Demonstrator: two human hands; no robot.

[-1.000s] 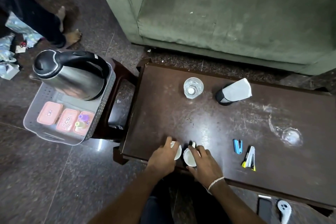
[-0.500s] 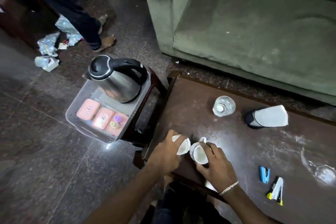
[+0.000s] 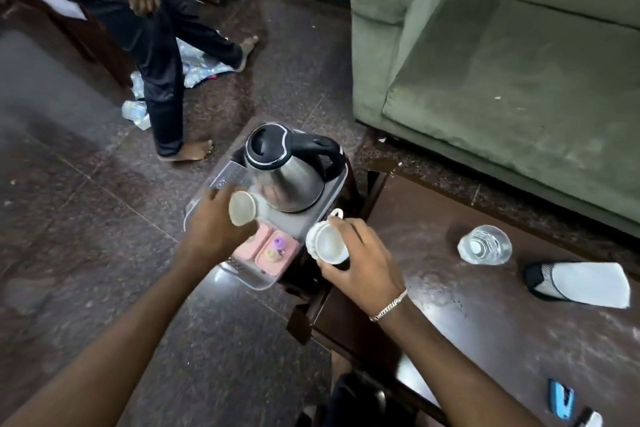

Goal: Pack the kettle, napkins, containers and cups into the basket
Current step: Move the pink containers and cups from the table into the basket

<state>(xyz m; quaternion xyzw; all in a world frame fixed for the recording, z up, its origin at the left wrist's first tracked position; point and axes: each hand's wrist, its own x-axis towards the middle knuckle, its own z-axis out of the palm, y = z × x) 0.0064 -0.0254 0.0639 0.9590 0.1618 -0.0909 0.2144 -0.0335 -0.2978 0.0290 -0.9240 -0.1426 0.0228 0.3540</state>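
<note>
Cups: 2 white ones, 1 gripped in each hand. Left hand [image 3: 211,229] holds its cup [image 3: 243,207] over the basket [image 3: 258,282] beside the kettle [image 3: 282,170]. Right hand [image 3: 360,260] holds its cup [image 3: 329,242] just beside the basket.

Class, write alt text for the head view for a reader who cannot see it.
Two hands each hold a white cup: the left hand and its cup over a clear basket holding a kettle and pink containers, the right hand and its cup beside the basket.
</note>
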